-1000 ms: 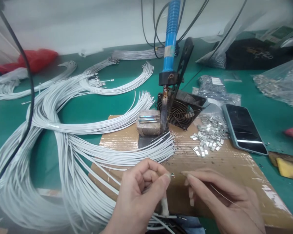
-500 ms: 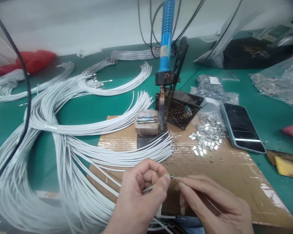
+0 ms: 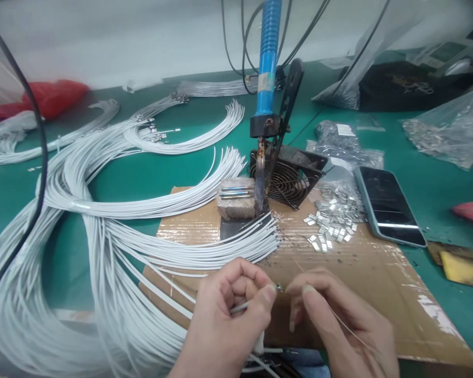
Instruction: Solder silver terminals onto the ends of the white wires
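Note:
My left hand (image 3: 236,315) pinches a white cable, and a tiny shiny tip (image 3: 279,287) pokes out past its thumb and forefinger. To the right, my right hand (image 3: 339,315) is curled with a thin wire (image 3: 349,328) running through it; its fingertips are a short way from that tip. Beyond my hands, the ends of a bundle of white cables (image 3: 236,249) lie over the cardboard (image 3: 350,283). A blue-handled soldering iron (image 3: 266,79) stands upright in a holder, its tip beside a grey block (image 3: 236,198) with shiny metal on top.
Small metal pieces (image 3: 333,218) lie in a pile beside a phone (image 3: 390,205). A black fan (image 3: 289,178) sits behind the iron. More white cables (image 3: 74,252) fill the left side. Plastic bags (image 3: 449,126) and a yellow sponge (image 3: 465,269) are at right.
My right hand has drawn back slightly from the tip at my left hand, and its thumb has shifted up and right. My left hand has hardly moved.

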`<state>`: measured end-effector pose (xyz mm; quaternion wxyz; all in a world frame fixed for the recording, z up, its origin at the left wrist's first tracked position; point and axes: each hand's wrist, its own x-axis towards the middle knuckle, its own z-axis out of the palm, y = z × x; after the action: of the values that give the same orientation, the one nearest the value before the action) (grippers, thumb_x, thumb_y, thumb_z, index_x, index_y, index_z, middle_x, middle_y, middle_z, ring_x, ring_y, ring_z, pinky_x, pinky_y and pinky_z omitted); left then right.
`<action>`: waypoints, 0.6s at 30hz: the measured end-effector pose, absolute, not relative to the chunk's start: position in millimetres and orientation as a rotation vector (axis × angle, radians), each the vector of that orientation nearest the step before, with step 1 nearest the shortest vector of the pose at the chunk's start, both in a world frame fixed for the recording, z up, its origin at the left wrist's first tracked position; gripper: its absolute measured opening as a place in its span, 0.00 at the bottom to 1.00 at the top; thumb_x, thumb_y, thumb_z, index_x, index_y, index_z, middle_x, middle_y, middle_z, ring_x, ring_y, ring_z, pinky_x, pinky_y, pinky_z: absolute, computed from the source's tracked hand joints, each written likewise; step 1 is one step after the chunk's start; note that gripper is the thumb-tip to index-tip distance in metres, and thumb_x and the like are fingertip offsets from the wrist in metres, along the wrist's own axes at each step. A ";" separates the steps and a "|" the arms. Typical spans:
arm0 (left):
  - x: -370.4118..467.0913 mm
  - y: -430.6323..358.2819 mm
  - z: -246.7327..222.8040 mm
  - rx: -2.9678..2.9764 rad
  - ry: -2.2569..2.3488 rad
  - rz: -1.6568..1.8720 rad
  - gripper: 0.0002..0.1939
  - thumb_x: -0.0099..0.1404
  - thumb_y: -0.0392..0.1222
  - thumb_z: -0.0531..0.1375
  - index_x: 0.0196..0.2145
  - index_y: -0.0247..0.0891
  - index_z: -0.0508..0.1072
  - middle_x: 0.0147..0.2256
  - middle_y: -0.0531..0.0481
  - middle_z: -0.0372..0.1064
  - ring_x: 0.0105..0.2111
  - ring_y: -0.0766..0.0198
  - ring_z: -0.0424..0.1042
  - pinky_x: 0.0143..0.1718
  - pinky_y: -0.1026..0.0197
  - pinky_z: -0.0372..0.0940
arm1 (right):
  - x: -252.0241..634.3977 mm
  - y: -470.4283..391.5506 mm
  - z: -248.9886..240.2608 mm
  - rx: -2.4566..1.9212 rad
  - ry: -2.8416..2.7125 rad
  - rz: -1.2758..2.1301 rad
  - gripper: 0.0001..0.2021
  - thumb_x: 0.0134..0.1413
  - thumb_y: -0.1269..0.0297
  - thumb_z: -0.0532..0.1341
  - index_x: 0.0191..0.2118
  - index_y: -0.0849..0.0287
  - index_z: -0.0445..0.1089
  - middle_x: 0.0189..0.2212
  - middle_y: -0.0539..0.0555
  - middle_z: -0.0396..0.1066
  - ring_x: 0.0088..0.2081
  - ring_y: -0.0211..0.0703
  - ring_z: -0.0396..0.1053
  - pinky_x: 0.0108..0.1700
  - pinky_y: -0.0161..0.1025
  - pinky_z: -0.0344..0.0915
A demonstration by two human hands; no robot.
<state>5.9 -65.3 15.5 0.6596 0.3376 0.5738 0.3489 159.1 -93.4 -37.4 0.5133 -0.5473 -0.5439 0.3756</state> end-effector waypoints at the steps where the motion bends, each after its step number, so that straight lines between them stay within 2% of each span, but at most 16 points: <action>1: 6.2 -65.6 15.8 0.774 1.309 0.777 0.11 0.59 0.43 0.70 0.28 0.39 0.72 0.17 0.63 0.59 0.15 0.73 0.51 0.17 0.67 0.48 | 158.9 -90.8 -36.3 -1.316 -1.390 0.883 0.15 0.72 0.62 0.59 0.30 0.55 0.71 0.23 0.47 0.67 0.22 0.36 0.67 0.23 0.30 0.64; 5: 5.9 -66.0 14.6 0.823 1.332 0.741 0.12 0.58 0.43 0.70 0.25 0.38 0.71 0.17 0.62 0.58 0.18 0.73 0.50 0.21 0.67 0.45 | 155.5 -80.3 -33.0 -1.194 -1.615 0.799 0.15 0.71 0.71 0.56 0.28 0.55 0.61 0.24 0.46 0.59 0.23 0.34 0.60 0.24 0.31 0.58; 8: 3.5 -64.1 8.6 0.857 1.308 0.705 0.14 0.58 0.45 0.71 0.26 0.38 0.70 0.17 0.63 0.56 0.19 0.72 0.47 0.22 0.66 0.43 | 151.6 -77.4 -33.4 -1.134 -1.629 0.805 0.16 0.69 0.74 0.55 0.28 0.55 0.58 0.25 0.46 0.58 0.25 0.34 0.60 0.27 0.31 0.58; 12: -0.3 -58.9 0.3 0.919 1.264 0.667 0.17 0.58 0.49 0.72 0.26 0.37 0.71 0.17 0.62 0.56 0.20 0.72 0.47 0.23 0.67 0.44 | 159.2 -78.9 -40.8 -1.210 -1.545 0.803 0.17 0.71 0.69 0.55 0.27 0.56 0.59 0.25 0.47 0.60 0.25 0.34 0.61 0.28 0.32 0.58; 16: -4.0 -50.9 -6.1 0.803 1.365 0.724 0.22 0.55 0.57 0.74 0.27 0.38 0.73 0.17 0.63 0.55 0.18 0.72 0.49 0.22 0.68 0.46 | 212.2 -78.1 -55.0 -1.469 -1.241 0.610 0.20 0.76 0.61 0.56 0.27 0.54 0.58 0.20 0.42 0.54 0.19 0.34 0.53 0.21 0.33 0.52; 18: -5.0 -46.5 -14.4 0.809 1.341 0.710 0.24 0.52 0.60 0.75 0.27 0.37 0.74 0.17 0.63 0.54 0.18 0.72 0.49 0.22 0.69 0.45 | 251.4 -77.1 -59.8 -1.563 -1.107 0.430 0.19 0.74 0.58 0.58 0.28 0.55 0.64 0.18 0.42 0.55 0.19 0.34 0.52 0.21 0.34 0.51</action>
<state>-5.0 -46.5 -14.4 0.6526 0.3563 0.5909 0.3130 251.4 -77.1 -59.8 0.5556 -0.6620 -0.4690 0.1820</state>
